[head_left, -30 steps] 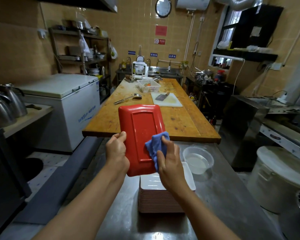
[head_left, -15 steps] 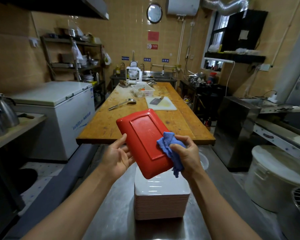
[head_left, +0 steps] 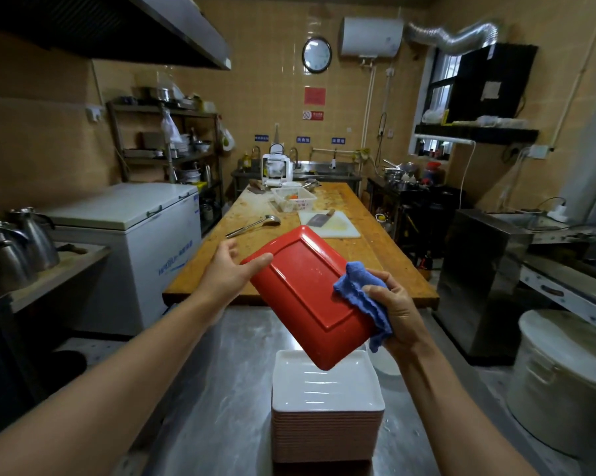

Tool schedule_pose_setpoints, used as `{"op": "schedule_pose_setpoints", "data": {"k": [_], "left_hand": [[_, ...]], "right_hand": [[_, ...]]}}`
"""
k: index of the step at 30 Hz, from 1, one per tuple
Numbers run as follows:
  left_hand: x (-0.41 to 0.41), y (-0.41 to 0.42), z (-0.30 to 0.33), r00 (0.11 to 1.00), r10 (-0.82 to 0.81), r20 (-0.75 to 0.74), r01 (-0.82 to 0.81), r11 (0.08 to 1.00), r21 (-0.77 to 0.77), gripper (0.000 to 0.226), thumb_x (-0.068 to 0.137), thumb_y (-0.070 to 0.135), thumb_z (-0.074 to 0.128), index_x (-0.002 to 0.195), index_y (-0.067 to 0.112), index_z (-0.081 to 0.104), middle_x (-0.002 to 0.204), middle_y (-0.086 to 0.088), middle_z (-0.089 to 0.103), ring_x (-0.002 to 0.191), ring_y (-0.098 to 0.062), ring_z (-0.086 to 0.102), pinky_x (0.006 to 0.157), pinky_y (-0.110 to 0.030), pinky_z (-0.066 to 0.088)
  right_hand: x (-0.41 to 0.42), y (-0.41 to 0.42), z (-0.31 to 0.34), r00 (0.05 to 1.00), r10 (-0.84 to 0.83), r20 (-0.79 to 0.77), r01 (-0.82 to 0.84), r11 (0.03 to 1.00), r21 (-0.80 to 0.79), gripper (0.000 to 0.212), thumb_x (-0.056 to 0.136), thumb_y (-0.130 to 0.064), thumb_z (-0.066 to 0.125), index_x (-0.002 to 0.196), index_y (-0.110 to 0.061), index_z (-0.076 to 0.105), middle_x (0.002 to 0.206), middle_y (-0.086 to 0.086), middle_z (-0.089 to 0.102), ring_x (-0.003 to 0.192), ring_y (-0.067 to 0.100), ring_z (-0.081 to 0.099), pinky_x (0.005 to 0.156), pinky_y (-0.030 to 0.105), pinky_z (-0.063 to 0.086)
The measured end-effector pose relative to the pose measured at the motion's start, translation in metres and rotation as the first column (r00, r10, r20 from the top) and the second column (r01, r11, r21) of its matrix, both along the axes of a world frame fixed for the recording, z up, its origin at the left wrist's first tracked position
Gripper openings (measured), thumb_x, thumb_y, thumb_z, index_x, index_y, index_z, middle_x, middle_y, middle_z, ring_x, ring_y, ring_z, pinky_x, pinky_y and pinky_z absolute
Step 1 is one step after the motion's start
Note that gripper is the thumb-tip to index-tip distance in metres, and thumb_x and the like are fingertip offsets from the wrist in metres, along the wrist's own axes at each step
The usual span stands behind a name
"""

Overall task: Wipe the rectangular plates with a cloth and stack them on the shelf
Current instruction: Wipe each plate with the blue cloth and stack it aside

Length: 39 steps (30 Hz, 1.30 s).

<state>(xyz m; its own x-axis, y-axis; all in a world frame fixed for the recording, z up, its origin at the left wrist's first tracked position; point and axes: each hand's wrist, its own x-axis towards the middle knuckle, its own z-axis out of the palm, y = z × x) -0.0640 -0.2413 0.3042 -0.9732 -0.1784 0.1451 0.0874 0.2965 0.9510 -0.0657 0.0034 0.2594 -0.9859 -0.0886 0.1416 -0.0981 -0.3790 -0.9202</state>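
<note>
A: OK, red plate (head_left: 308, 297) up in the air, underside toward the cam, tilted, long axis running far-left to near-right. It hangs right above the plate stack (head_left: 327, 407) on the steel desk (head_left: 221, 389).

B: Hands?

A: Left hand (head_left: 229, 273) at the plate's far-left corner. Thumb laid over the rim onto the red back, other fingers (head_left: 229, 245) loosely spread behind it; how they sit on the hidden face, can't tell.

B: And the right?

A: Right hand (head_left: 393, 307) on the plate's right long edge, w/ the blue cloth (head_left: 362, 297) bunched between hand & plate. Fingers curled, pinching cloth against the rim. Cloth hangs down past the near-right corner.

B: The stack itself?

A: Top plate shows white inside, red edges down the side. Plenty of them, neatly squared. Just right of the stack, mostly hidden behind the right forearm, sth pale & round, can't tell what.

B: Rest of the room, relative to the stack?

A: Beyond it, butted to the steel desk, a long wooden desk (head_left: 289, 266): ladle (head_left: 255, 225), white cutting board (head_left: 331, 223) w/ a cleaver (head_left: 319, 218), white basket (head_left: 293, 199). Far left of the stack, a white chest freezer (head_left: 135, 235) & steel kettles (head_left: 18, 245). Right of it, a big lidded white bucket (head_left: 564, 379). Clock (head_left: 316, 55) on the back wall.
</note>
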Motion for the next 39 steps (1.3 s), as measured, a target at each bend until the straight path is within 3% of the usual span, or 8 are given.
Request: {"op": "schedule_pose_setpoints", "data": {"k": [4, 10, 17, 21, 26, 31, 35, 39], "left_hand": [[-0.011, 0.002, 0.019, 0.989, -0.140, 0.051, 0.148, 0.964, -0.219, 0.074, 0.076, 0.044, 0.069, 0.138, 0.014, 0.040, 0.131, -0.003, 0.051, 0.107, -0.014, 0.051, 0.073, -0.022, 0.042], [-0.011, 0.009, 0.022, 0.943, -0.276, 0.186, 0.299, 0.948, -0.109, 0.042, 0.075, 0.034, 0.073, 0.110, 0.014, 0.059, 0.095, -0.005, 0.069, 0.076, -0.016, 0.068, 0.060, -0.022, 0.052], [-0.006, 0.009, 0.002, 0.937, -0.304, 0.170, 0.284, 0.949, 0.137, 0.062, 0.058, 0.033, 0.076, 0.112, 0.012, 0.056, 0.102, -0.017, 0.069, 0.091, -0.036, 0.068, 0.085, -0.049, 0.054], [-0.009, 0.008, -0.007, 0.955, -0.234, 0.182, 0.189, 0.954, 0.233, 0.043, 0.072, 0.025, 0.073, 0.109, 0.010, 0.056, 0.100, -0.018, 0.068, 0.085, -0.033, 0.066, 0.085, -0.047, 0.053], [-0.012, 0.010, -0.019, 0.961, -0.170, 0.217, 0.093, 0.941, 0.324, 0.026, 0.078, 0.017, 0.071, 0.100, 0.008, 0.060, 0.088, -0.015, 0.068, 0.074, -0.028, 0.065, 0.080, -0.042, 0.053], [-0.010, 0.017, -0.028, 0.964, -0.093, 0.250, -0.011, 0.923, 0.385, 0.013, 0.080, 0.012, 0.070, 0.085, 0.010, 0.059, 0.080, -0.012, 0.065, 0.060, -0.021, 0.064, 0.052, -0.026, 0.055], [-0.008, 0.022, -0.032, 0.960, -0.047, 0.278, -0.089, 0.884, 0.459, 0.017, 0.080, 0.012, 0.072, 0.088, 0.009, 0.057, 0.080, -0.011, 0.064, 0.066, -0.022, 0.062, 0.047, -0.025, 0.054], [-0.004, 0.033, -0.040, 0.968, 0.012, 0.250, -0.133, 0.871, 0.474, 0.018, 0.080, 0.009, 0.071, 0.094, 0.009, 0.058, 0.079, -0.012, 0.062, 0.066, -0.023, 0.059, 0.061, -0.032, 0.051]], "right_hand": [[-0.001, 0.009, -0.003, 0.997, 0.071, 0.004, -0.071, 0.996, 0.050, 0.060, 0.053, -0.017, 0.072, 0.109, -0.005, 0.056, 0.102, 0.019, 0.064, 0.082, 0.031, 0.065, 0.071, 0.046, 0.057], [-0.002, 0.023, -0.003, 0.988, 0.154, -0.031, -0.152, 0.986, 0.068, 0.054, 0.046, -0.022, 0.071, 0.097, -0.009, 0.060, 0.088, 0.015, 0.068, 0.075, 0.027, 0.067, 0.066, 0.040, 0.057], [-0.009, 0.021, 0.008, 0.997, 0.014, -0.073, 0.011, 0.943, 0.333, 0.030, 0.062, -0.015, 0.060, 0.092, -0.019, 0.063, 0.097, 0.012, 0.062, 0.077, 0.020, 0.062, 0.060, 0.029, 0.052], [-0.015, 0.008, 0.003, 0.938, -0.120, -0.327, 0.291, 0.786, 0.546, 0.036, 0.071, -0.025, 0.050, 0.105, -0.024, 0.064, 0.110, 0.000, 0.060, 0.097, 0.014, 0.058, 0.080, 0.022, 0.047], [-0.009, -0.001, -0.016, 0.834, -0.102, -0.543, 0.518, 0.486, 0.704, 0.049, 0.087, -0.034, 0.037, 0.132, -0.019, 0.050, 0.137, -0.002, 0.039, 0.124, 0.013, 0.033, 0.101, 0.020, 0.022], [0.012, -0.005, -0.045, 0.778, -0.020, -0.628, 0.581, 0.401, 0.708, 0.052, 0.092, -0.038, 0.027, 0.142, -0.025, 0.036, 0.149, -0.017, 0.013, 0.141, 0.008, 0.004, 0.109, 0.009, -0.002], [0.023, -0.012, -0.065, 0.711, 0.013, -0.703, 0.668, 0.299, 0.681, 0.048, 0.093, -0.033, 0.034, 0.140, -0.031, 0.036, 0.153, -0.016, 0.018, 0.144, 0.017, 0.008, 0.113, 0.026, 0.011], [0.030, -0.034, -0.066, 0.618, 0.088, -0.782, 0.777, 0.084, 0.624, 0.048, 0.088, -0.028, 0.043, 0.136, -0.022, 0.043, 0.146, -0.001, 0.037, 0.134, 0.033, 0.031, 0.111, 0.042, 0.025]]}}
